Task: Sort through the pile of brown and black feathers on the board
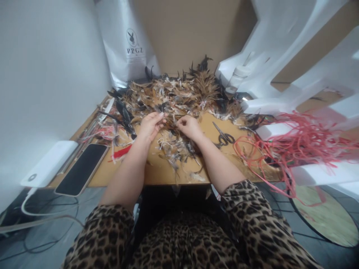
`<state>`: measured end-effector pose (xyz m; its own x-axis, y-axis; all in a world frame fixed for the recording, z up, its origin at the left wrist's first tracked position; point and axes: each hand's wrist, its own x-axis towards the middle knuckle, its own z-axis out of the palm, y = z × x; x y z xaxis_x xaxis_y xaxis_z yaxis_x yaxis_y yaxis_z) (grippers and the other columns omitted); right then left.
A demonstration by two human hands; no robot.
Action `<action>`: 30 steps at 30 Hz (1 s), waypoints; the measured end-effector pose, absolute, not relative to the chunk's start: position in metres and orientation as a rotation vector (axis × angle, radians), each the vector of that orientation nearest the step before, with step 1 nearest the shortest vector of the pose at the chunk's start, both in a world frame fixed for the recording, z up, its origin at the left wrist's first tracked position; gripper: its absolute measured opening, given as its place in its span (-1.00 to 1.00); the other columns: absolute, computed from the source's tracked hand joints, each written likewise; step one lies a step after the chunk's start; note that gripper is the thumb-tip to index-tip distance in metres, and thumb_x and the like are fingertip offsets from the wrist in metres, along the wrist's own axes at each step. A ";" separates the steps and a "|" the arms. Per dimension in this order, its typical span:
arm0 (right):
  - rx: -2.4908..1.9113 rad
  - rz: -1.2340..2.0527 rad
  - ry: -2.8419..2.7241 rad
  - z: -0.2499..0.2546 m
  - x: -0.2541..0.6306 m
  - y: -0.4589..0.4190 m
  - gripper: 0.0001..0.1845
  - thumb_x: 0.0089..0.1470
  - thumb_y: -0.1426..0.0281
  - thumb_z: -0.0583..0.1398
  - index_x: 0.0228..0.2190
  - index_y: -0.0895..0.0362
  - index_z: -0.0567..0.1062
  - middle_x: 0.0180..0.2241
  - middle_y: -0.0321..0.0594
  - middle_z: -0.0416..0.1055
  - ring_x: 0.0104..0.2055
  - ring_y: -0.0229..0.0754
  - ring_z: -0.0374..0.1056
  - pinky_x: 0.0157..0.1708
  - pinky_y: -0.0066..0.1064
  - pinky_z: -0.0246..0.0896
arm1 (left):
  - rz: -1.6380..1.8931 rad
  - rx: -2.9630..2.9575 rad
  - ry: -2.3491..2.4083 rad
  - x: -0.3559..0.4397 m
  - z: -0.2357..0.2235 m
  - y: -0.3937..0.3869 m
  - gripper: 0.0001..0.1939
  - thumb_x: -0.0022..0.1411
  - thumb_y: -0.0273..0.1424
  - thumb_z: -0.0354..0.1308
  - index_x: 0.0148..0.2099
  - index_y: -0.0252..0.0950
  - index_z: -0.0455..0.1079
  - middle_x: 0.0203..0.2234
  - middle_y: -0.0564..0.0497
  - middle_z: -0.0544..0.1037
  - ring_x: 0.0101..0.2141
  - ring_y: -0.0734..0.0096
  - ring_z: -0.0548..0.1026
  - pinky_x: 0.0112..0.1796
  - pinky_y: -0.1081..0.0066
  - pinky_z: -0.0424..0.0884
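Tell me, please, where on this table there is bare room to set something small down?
The barest patch of table lies along the near edge, between the phone and the left hand's forearm. A smaller one sits between the right hand and the scissors. Crowded: the feather pile behind both hands, and the red cords on the right.

Brown-and-black feathers [179, 95], red strings [294, 144], leopard-print sleeves [252, 209].
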<state>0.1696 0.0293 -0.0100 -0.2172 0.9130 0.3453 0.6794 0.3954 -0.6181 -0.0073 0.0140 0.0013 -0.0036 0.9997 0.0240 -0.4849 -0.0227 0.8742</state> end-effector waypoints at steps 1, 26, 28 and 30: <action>-1.292 0.534 -1.933 -0.008 0.173 0.030 -0.83 -0.11 0.35 0.15 -0.51 0.19 0.50 -0.47 -0.23 0.43 -0.43 -0.29 0.27 -0.35 -0.45 0.15 | 1.429 0.851 0.812 -0.008 0.002 0.014 -0.79 -0.08 -0.43 0.32 -0.43 -0.37 0.33 -0.38 0.01 0.57 -0.54 0.67 0.45 -0.59 0.68 0.28; -0.966 1.378 -1.346 0.000 0.162 0.016 -0.64 -0.28 0.18 0.33 -0.46 0.21 0.51 -0.50 -0.28 0.46 -0.47 -0.37 0.27 -0.34 -0.48 0.18 | 1.303 0.850 0.690 0.001 0.002 0.008 -0.95 0.01 -0.58 0.23 -0.44 -0.42 0.40 -0.46 -0.05 0.56 -0.46 0.57 0.53 -0.44 0.65 0.43; -0.956 1.356 -1.351 0.001 0.163 0.016 -0.67 -0.26 0.20 0.32 -0.48 0.20 0.50 -0.52 -0.29 0.45 -0.49 -0.37 0.26 -0.35 -0.47 0.18 | 1.288 0.852 0.702 0.000 0.003 0.007 -0.92 0.00 -0.57 0.24 -0.46 -0.43 0.39 -0.43 -0.07 0.57 -0.45 0.54 0.54 -0.46 0.64 0.44; -0.972 1.232 -1.467 0.005 0.166 0.015 -0.71 -0.21 0.22 0.29 -0.48 0.20 0.50 -0.52 -0.28 0.44 -0.49 -0.35 0.25 -0.35 -0.45 0.17 | 1.277 0.846 0.712 -0.002 0.003 0.008 -0.91 0.00 -0.56 0.25 -0.45 -0.42 0.38 -0.40 -0.09 0.58 -0.45 0.51 0.55 -0.49 0.63 0.44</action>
